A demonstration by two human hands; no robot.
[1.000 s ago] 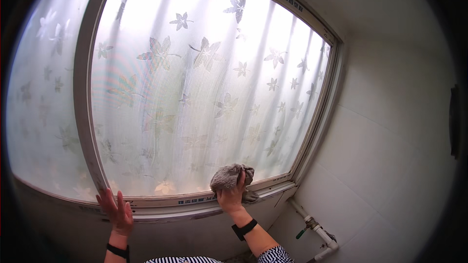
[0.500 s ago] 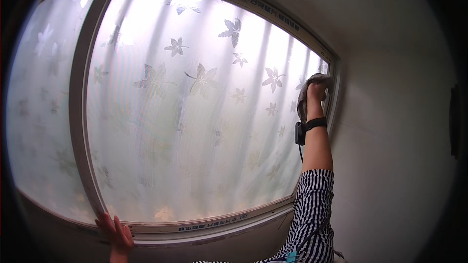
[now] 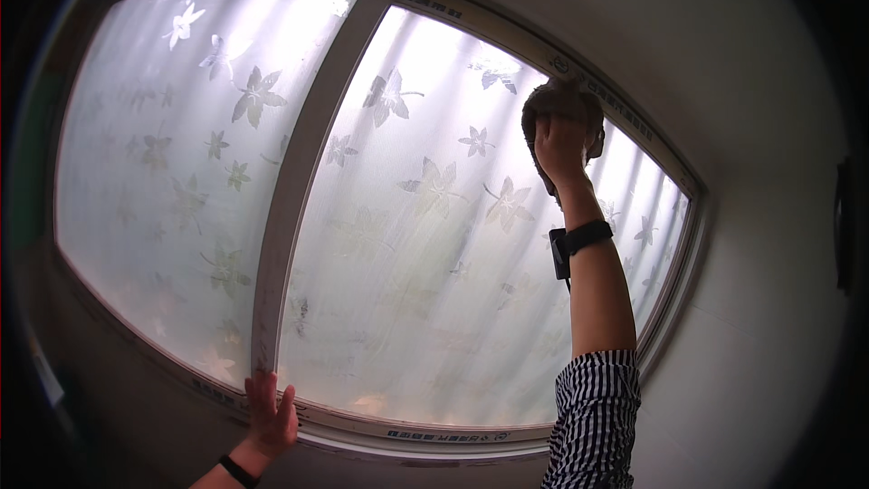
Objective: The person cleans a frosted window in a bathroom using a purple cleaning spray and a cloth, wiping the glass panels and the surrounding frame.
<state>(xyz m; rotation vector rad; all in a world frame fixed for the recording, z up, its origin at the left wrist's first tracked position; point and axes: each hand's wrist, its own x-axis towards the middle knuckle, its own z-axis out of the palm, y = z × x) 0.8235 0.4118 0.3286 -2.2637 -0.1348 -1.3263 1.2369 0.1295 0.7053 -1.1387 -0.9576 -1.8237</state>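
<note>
A dark grey cloth [image 3: 536,107] is bunched in my right hand [image 3: 561,145], which presses it to the upper part of the right windowpane [image 3: 407,308], close to the top frame [image 3: 625,113]. The pane is frosted and patterned with leaf shapes. My right arm is stretched up, with a black band and a small black box at the wrist. Down at the lower left, my left hand [image 3: 272,417] rests with fingers spread against the foot of the upright bar [image 3: 294,181] between the panes, holding nothing.
The left pane [image 3: 154,190] carries the same leaf pattern. Below the glass runs a pale sill [image 3: 407,453]. A plain pale wall [image 3: 760,308] meets the window on the right. Vertical bar-like shadows show through the glass.
My right hand has moved the cloth from the right-hand edge of the pane leftward and up to the top frame. The view has shifted, showing more of the left pane.
</note>
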